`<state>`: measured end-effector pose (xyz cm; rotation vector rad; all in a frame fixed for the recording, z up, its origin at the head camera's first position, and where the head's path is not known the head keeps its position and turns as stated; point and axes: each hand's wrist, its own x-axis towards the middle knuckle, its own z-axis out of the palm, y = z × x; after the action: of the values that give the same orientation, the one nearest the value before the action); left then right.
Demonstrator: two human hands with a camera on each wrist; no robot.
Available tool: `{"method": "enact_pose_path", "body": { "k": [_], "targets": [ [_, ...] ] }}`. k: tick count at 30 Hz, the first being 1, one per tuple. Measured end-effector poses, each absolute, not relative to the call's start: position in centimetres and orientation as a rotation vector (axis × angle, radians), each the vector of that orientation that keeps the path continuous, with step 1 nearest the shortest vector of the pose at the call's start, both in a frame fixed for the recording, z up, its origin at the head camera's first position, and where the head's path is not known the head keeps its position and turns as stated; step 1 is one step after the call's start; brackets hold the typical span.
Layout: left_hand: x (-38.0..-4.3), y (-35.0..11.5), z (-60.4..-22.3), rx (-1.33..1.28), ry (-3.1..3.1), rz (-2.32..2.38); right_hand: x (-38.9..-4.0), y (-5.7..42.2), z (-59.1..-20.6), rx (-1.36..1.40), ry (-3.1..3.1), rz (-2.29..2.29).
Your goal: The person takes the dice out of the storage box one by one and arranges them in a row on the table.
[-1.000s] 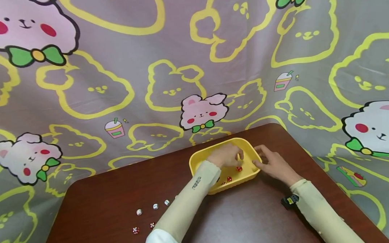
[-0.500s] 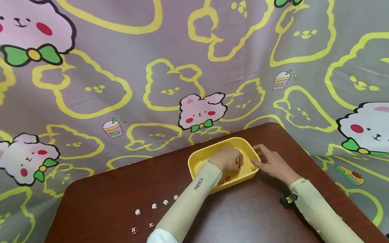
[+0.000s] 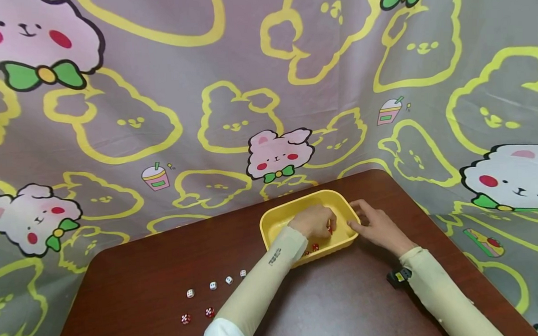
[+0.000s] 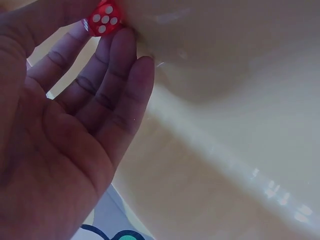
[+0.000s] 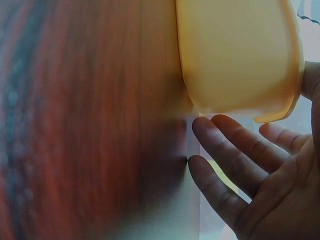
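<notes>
In the head view my left hand reaches down into a yellow plastic tub. The left wrist view shows its thumb and fingertips pinching a red die with white pips, close against the tub's inner surface. The other fingers of that hand are bent loosely beside it. My right hand is at the tub's right end, thumb at the rim. Its fingers spread out fairly straight by the outer wall, as the right wrist view shows. Another red die lies in the tub near the left forearm, which partly covers more red there.
On the brown table left of the tub is a row of several white dice. Two red dice sit in front of that row. Patterned cloth hangs behind the table and along its right side.
My left hand has lowered its fingers onto the red die in the tub and now pinches it. The right hand stays at the tub's end. The view has shifted slightly.
</notes>
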<state>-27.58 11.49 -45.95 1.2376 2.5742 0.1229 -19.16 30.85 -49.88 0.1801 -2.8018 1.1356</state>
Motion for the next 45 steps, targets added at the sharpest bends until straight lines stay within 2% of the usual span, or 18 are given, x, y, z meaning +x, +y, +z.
{"method": "enact_pose_path", "body": {
  "k": [16,45],
  "targets": [
    [-27.7,10.8,-45.0,1.184,2.590,0.182,-19.1,30.6,-49.7,0.179,-2.809,1.132],
    [-26.1,8.5,-40.7,1.265,2.646,0.168,-18.8,30.7,-49.8,0.179,-2.802,1.138]
  ]
}}
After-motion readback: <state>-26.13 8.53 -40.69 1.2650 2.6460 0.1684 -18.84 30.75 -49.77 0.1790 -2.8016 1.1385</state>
